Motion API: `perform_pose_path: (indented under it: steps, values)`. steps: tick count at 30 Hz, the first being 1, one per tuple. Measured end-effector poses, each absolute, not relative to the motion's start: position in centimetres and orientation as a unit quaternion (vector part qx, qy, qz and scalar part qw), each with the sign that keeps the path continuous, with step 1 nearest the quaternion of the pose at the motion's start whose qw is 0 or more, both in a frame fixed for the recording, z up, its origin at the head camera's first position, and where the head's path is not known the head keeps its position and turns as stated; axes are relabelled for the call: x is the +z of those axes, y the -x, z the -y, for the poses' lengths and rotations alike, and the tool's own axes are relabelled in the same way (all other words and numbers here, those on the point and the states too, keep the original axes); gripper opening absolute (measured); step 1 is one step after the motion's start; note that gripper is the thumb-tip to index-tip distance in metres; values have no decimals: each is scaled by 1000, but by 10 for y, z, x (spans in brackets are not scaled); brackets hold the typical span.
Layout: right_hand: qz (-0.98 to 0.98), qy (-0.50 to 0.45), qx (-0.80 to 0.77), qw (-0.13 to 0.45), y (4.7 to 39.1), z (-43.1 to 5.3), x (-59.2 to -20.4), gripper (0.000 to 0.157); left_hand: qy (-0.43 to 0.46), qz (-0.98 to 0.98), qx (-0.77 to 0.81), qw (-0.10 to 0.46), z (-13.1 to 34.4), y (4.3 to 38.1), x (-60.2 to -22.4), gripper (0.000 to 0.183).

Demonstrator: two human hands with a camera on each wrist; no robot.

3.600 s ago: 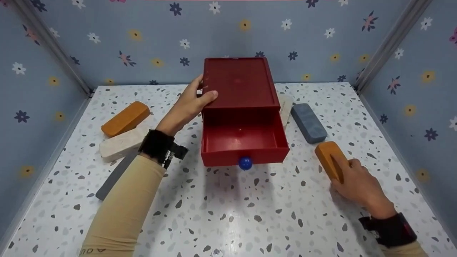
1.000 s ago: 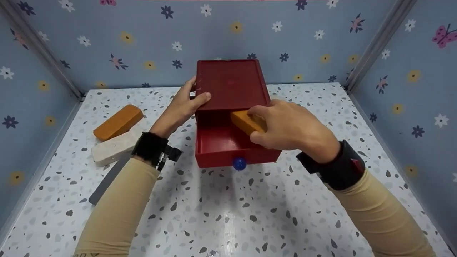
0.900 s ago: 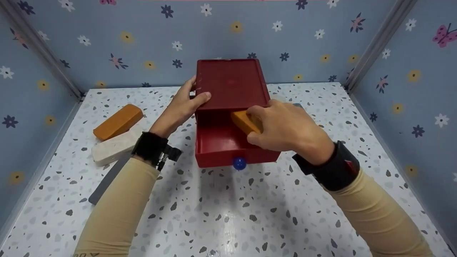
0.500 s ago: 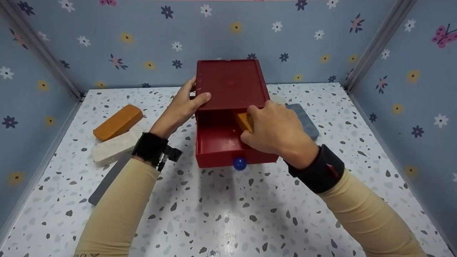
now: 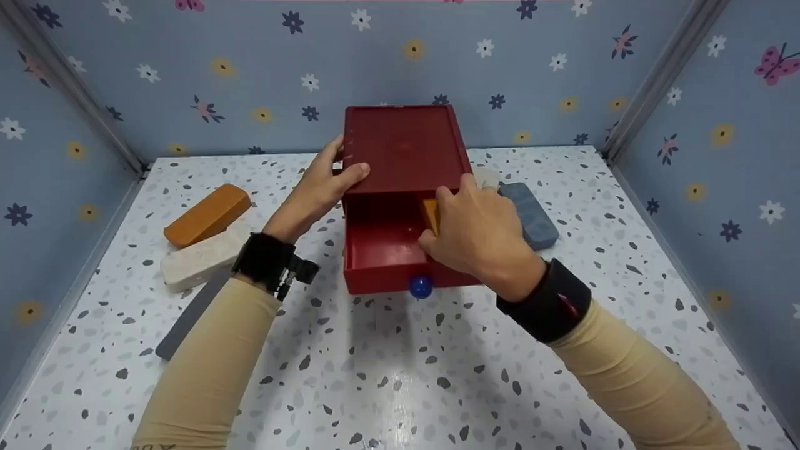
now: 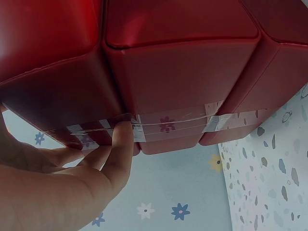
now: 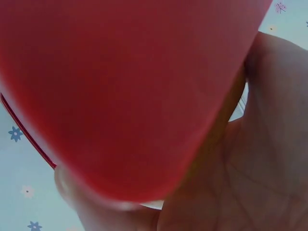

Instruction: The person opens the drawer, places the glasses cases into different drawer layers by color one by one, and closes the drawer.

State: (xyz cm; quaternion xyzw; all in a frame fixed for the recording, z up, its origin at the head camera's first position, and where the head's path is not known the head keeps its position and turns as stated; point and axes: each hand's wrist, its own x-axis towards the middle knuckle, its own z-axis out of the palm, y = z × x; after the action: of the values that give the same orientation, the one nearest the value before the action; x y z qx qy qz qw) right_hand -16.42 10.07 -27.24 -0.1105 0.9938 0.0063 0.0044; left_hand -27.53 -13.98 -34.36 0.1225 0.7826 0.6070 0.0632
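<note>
A red drawer cabinet (image 5: pixel 400 147) stands in the middle, its top drawer (image 5: pixel 378 275) pulled out, with a blue round knob (image 5: pixel 420 287) on the front. My left hand (image 5: pixel 315 194) grips the cabinet's left side, thumb on the top edge. In the left wrist view, fingers of the left hand (image 6: pixel 103 166) lie against the cabinet's taped red side (image 6: pixel 175 96). My right hand (image 5: pixel 478 234) holds an orange block (image 5: pixel 431 215) inside the drawer at its right side; the hand hides most of the block. In the right wrist view the red drawer wall (image 7: pixel 120 96) fills most of the frame.
On the left lie another orange block (image 5: pixel 207 214), an off-white block (image 5: pixel 200 259) and a dark grey block (image 5: pixel 190 315). To the right of the cabinet are a blue-grey block (image 5: pixel 530 215) and a partly hidden off-white block (image 5: pixel 486 177). Flowered walls enclose the speckled table (image 5: pixel 400 394).
My right hand has picked up the orange block from the table at right and carried it left into the drawer, lately shifting it toward the drawer's right side. My left hand keeps its grip.
</note>
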Motion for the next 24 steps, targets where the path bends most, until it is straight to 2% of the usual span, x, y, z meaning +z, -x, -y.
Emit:
perform_pose_path:
  steps: [24]
  values:
    - [-990,135,27,-3,165,-108,-277,65,-125,-781,609,57,140,276,-344,85]
